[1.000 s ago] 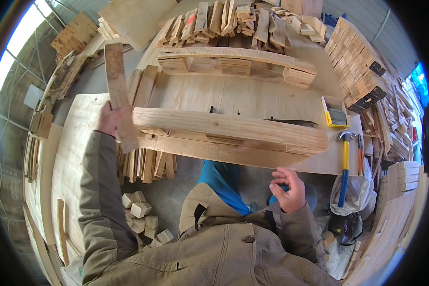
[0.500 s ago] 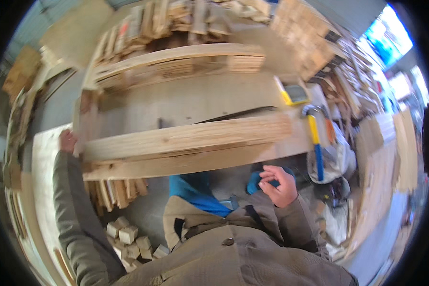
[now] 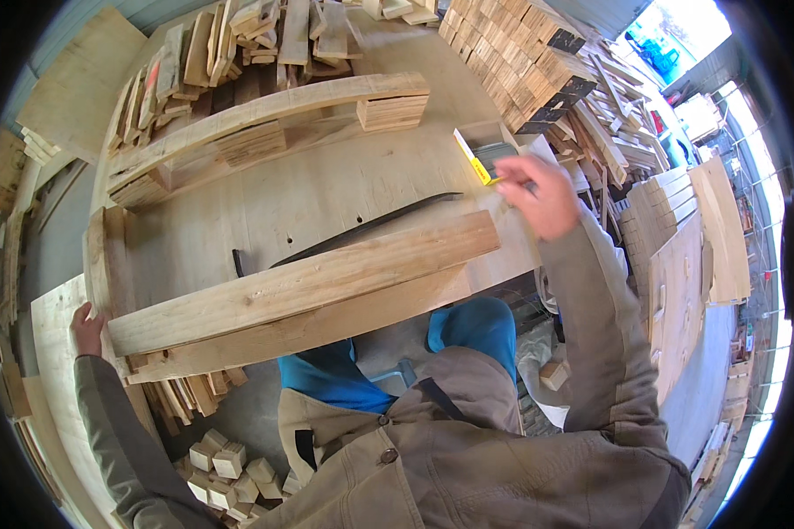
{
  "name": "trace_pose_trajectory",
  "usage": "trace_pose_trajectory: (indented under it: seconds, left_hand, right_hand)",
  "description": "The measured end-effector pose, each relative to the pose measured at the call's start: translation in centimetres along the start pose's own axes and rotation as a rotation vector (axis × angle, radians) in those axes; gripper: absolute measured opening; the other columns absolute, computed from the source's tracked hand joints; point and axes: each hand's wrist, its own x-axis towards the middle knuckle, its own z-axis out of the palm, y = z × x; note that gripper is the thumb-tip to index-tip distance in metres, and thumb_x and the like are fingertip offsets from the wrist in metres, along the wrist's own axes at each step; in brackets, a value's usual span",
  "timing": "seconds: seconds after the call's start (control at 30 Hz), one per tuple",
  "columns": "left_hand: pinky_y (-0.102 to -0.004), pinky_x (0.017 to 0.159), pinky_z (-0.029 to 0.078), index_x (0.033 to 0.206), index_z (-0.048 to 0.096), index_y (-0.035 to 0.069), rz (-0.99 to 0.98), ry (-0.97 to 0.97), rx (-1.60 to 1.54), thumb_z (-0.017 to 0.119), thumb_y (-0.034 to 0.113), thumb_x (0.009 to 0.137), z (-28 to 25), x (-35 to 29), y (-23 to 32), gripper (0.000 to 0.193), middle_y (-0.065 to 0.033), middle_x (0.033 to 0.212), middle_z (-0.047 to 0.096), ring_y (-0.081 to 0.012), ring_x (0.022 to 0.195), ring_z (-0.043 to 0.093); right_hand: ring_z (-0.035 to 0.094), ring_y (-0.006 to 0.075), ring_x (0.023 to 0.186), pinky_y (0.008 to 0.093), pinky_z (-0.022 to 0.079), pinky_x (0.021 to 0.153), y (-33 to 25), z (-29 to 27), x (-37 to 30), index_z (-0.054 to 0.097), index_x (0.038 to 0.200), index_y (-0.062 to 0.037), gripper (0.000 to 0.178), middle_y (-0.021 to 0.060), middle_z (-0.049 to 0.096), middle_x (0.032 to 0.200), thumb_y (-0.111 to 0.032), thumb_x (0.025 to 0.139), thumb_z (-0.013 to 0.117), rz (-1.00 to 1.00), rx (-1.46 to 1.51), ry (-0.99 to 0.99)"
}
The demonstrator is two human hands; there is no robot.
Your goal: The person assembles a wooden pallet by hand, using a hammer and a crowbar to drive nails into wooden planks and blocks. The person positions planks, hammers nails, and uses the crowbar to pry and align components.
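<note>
Evidently, the near timber beam (image 3: 304, 279) lay slantwise across the plywood worktop (image 3: 326, 176), with a lower plank (image 3: 302, 333) along its near side. At the beam's left end a crosswise board (image 3: 103, 264) met it, and the left hand (image 3: 86, 331) was at the outer side of that board, fingers partly curled; whether they gripped its edge or merely rested beside it could not be made out. Past the beam's right end, the right hand (image 3: 543, 198) reached to the near corner of a yellow-edged box (image 3: 478, 166) with grey contents, its fingers bent toward the thumb; whether they pinched anything did not show. Just behind the beam lay a black crowbar-like bar (image 3: 370, 219), partly hidden by it. Farther behind the beam, a second plank (image 3: 265, 115) rested on three wooden supports, with loose slats (image 3: 295, 35) piled beyond. Below the beam's left half, cut wood blocks (image 3: 229, 463) were heaped on the floor.
</note>
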Motion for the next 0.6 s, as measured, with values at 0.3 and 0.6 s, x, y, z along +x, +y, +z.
trace_pose_trajectory:
  seconds: [0.3,0.6]
  left_hand:
    - [-0.0345,0.11,0.046,0.138,0.059,-0.002,-0.027,0.293,-0.104,0.065,0.008,0.099,-3.2,-12.8,0.1,0.041,-0.014,0.135,0.063,-0.0223,0.126,0.058]
    - [-0.0323,0.106,0.047,0.13,0.062,-0.004,-0.281,0.487,-0.373,0.063,0.007,0.101,3.5,-25.8,3.0,0.032,-0.013,0.126,0.066,-0.0198,0.117,0.061]
  right_hand:
    - [0.064,0.0361,0.112,0.0466,0.053,0.094,5.3,10.5,13.5,0.068,0.119,-0.008,0.034,0.014,0.067,0.117,-0.012,0.086,0.074,-0.208,-0.306,-0.534]
    - [0.064,0.0372,0.108,0.0456,0.053,0.093,8.7,16.8,14.9,0.069,0.12,-0.0078,0.035,0.015,0.065,0.114,-0.009,0.085,0.075,-0.162,-0.327,-0.656]
